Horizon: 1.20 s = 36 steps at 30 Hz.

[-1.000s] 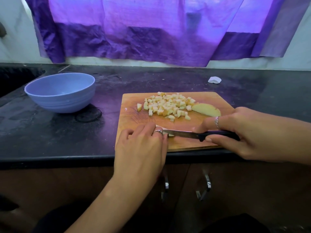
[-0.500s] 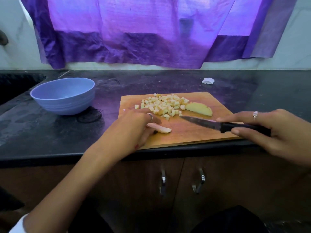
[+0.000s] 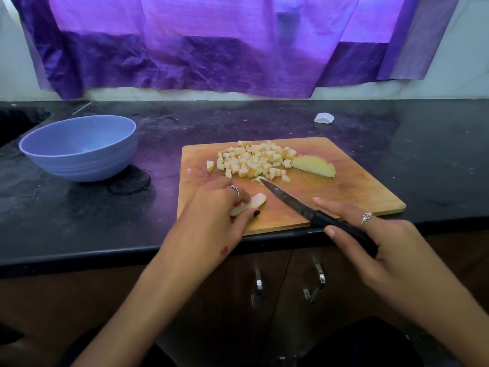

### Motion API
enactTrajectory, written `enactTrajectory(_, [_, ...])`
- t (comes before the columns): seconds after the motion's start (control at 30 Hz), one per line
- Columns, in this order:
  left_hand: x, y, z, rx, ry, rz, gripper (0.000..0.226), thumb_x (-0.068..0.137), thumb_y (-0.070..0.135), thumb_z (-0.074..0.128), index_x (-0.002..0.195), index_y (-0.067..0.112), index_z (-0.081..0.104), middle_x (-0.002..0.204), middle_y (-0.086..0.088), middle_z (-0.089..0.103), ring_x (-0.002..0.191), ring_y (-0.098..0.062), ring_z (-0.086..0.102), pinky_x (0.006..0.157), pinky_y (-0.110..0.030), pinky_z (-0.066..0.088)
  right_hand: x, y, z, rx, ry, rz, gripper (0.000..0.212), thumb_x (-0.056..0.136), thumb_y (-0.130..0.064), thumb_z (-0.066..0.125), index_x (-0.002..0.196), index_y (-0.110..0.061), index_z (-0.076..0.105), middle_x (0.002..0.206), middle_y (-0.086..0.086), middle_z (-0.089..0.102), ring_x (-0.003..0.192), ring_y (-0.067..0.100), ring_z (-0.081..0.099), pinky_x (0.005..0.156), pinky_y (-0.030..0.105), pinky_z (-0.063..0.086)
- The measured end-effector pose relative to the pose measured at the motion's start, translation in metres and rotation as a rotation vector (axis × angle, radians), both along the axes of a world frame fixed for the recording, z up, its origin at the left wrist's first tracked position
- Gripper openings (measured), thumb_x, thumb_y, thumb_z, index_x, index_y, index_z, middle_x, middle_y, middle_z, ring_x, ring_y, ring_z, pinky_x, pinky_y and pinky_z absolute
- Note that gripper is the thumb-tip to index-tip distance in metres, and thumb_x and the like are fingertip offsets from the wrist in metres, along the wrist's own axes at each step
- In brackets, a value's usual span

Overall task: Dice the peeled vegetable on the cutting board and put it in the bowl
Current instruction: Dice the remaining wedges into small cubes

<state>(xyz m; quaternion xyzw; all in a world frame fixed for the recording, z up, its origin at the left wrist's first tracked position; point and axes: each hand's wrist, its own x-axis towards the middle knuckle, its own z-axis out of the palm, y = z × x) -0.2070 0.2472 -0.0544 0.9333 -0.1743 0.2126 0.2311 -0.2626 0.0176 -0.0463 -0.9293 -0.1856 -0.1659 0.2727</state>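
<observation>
A wooden cutting board (image 3: 357, 197) lies on the black counter. On its far half sits a pile of pale diced cubes (image 3: 254, 161), with an uncut peeled wedge (image 3: 313, 166) just right of the pile. My left hand (image 3: 214, 213) pinches a flat slice (image 3: 251, 203) against the board's near left part. My right hand (image 3: 383, 250) grips the black handle of a knife (image 3: 288, 200), forefinger stretched along it; the blade tip points at the pile's near edge, right of the slice. The blue bowl (image 3: 79, 149) stands left of the board and looks empty.
A small white scrap (image 3: 324, 118) lies on the counter (image 3: 79, 221) behind the board. A dark sink opening (image 3: 16, 123) is at the far left. Purple cloth (image 3: 211, 49) hangs on the wall. Cabinet doors with metal handles (image 3: 315, 284) are below the counter edge.
My left hand drew back from the knife and took hold of a slice on the board's near left. My right hand pulled the knife right, then swung its tip toward the pile.
</observation>
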Motion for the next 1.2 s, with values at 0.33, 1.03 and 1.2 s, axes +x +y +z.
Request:
enactTrajectory(0.33, [-0.012, 0.003, -0.012, -0.082, -0.043, 0.12, 0.029, 0.081, 0.039, 0.067, 0.1, 0.017, 0.072, 0.094, 0.007, 0.059, 0.094, -0.015, 0.051, 0.079, -0.031, 0.047, 0.02, 0.013, 0.004, -0.149, 0.108, 0.017, 0.042, 0.089, -0.059, 0.031, 0.129, -0.054, 0.042, 0.084, -0.01, 0.071, 0.062, 0.007, 0.06, 0.054, 0.03, 0.051])
enactTrajectory(1.03, [-0.011, -0.001, -0.023, -0.243, -0.091, 0.151, 0.015, 0.077, 0.031, 0.075, 0.078, 0.017, 0.072, 0.096, 0.009, 0.06, 0.095, -0.015, 0.048, 0.077, -0.048, 0.049, 0.026, 0.009, 0.018, -0.279, -0.081, 0.075, 0.037, 0.092, -0.045, 0.035, 0.125, -0.043, 0.051, 0.058, -0.015, 0.059, 0.045, -0.002, 0.045, 0.04, 0.021, 0.041])
enactTrajectory(1.2, [-0.011, -0.002, -0.022, -0.244, -0.091, 0.155, 0.016, 0.076, 0.032, 0.074, 0.081, 0.017, 0.073, 0.096, 0.01, 0.06, 0.096, -0.014, 0.048, 0.078, -0.043, 0.048, 0.023, 0.018, 0.018, -0.244, -0.007, 0.117, 0.039, 0.091, -0.048, 0.034, 0.126, -0.044, 0.052, 0.056, -0.014, 0.055, 0.05, 0.002, 0.046, 0.042, 0.022, 0.037])
